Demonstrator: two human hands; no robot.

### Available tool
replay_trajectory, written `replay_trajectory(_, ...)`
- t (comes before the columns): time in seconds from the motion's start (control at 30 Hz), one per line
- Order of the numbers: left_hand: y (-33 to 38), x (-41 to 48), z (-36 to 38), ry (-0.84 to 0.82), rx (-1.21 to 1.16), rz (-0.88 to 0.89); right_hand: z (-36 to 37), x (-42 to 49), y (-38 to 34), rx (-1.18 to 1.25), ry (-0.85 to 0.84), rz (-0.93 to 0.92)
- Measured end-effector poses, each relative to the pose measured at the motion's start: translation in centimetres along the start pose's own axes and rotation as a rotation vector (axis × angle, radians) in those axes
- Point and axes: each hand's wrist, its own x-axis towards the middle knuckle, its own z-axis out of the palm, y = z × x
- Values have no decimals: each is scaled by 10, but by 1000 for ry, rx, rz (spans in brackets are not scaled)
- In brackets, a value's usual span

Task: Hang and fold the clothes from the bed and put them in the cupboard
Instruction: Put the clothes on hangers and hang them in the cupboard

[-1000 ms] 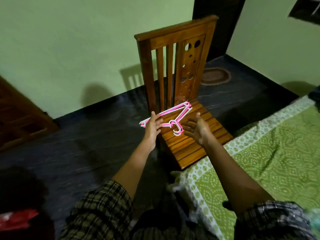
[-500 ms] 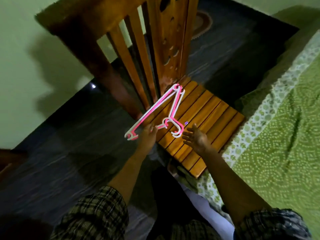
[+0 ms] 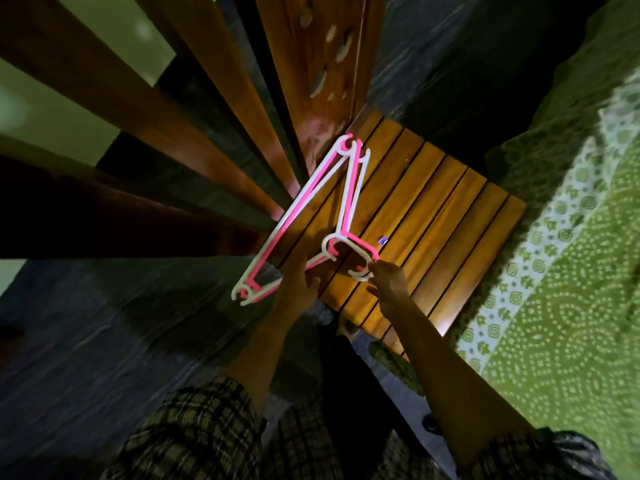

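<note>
Hangers, pink and white, up over the chair seat: left hand curled round the lower bar, right hand at the hook, pinching or just touching, can't tell. Fetching step, likely; next, free 1 and turn to the bed.

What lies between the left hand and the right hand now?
In the head view, the hook of the pink and white hangers lies between the left hand and the right hand, over the wooden chair seat.
</note>
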Motion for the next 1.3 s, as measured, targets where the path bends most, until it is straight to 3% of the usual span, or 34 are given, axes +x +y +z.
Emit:
replay_trajectory(0.37, -4, -2, -6, 40, 42, 151, 3, -12, -10, 142, 23, -13)
replay_trajectory(0.63, 9, -35, -25, 378, 70, 257, 12, -99, -47, 330, -319, -332)
replay_trajectory(0.77, 26, -82, -36, 547, 59, 356, 0, -158, -51, 308, -318, -523)
replay_trajectory(0.83, 39, -110, -40, 578, 30, 400, -13, -179, -43, 144, -215, -646)
replay_trajectory(1.03, 62, -220, -27, 550, 22, 715, -77, -243, 11, -543, 365, -1178)
replay_trajectory(1.17, 85, -287, -13, 505, 56, 954, -127, -291, 35, -631, 698, -1428)
replay_trajectory(1.3, 117, -339, 7, 476, 130, 1130, -189, -345, 49, -662, 910, -1499)
